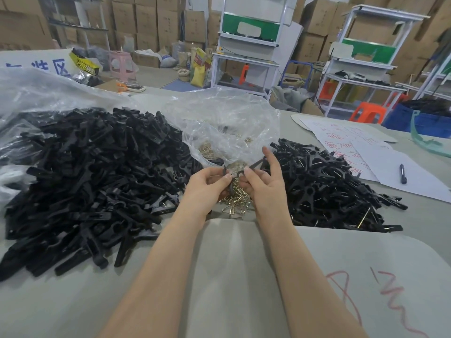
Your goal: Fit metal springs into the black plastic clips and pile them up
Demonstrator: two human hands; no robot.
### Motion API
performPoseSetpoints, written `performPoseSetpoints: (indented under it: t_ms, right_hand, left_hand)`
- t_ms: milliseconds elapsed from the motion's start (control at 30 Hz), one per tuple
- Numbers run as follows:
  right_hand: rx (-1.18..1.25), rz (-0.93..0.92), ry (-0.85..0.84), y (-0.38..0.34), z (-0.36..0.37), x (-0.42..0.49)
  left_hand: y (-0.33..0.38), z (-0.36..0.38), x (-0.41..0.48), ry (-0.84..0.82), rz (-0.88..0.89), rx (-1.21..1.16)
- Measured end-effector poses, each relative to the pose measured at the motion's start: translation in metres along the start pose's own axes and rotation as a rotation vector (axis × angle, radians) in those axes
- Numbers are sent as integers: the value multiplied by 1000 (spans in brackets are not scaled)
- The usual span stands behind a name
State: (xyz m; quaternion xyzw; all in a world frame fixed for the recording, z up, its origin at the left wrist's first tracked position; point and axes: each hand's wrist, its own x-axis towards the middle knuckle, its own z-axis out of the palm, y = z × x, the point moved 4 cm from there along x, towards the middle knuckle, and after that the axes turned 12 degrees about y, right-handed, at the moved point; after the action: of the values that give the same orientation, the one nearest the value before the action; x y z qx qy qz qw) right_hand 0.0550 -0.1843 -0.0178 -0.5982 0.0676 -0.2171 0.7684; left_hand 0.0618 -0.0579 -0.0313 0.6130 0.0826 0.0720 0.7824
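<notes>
My left hand (207, 185) and my right hand (262, 181) meet over the middle of the table and together hold one black plastic clip (235, 170). Both pinch it with curled fingers; its arms stick out toward the upper right. Under the hands lies a heap of brass-coloured metal springs (235, 203), spilling from a clear plastic bag (219, 123). A big pile of loose black clip halves (85, 172) fills the left side. A smaller pile of clips with springs fitted (324, 186) lies on the right.
White paper sheets with red writing (361, 152) and a black pen (402, 173) lie at the right. A grey sheet (244, 276) with red scribble covers the near table. More clear plastic (36, 91) lies at far left. Shelving, boxes and stools stand beyond.
</notes>
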Motion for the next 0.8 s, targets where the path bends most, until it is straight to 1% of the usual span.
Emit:
performPoseSetpoints:
  t_ms: [100,200,433,667,800]
  right_hand:
    - [-12,-50,25,-3,-1,0]
    - [-102,-62,65,-3,-2,-1]
    - [-249,-75,-74,-1,4,-5]
    - [-192,-54,-48,-1,3,-6]
    - [-229,-78,-70,-2,5,-7]
  left_hand:
    - [0,0,1,5,-1,-14]
    - [-1,0,2,8,8,0]
    - [0,-5,3,30,60,8]
    - [-2,-5,5,34,62,-7]
    - [-2,-5,6,40,63,-15]
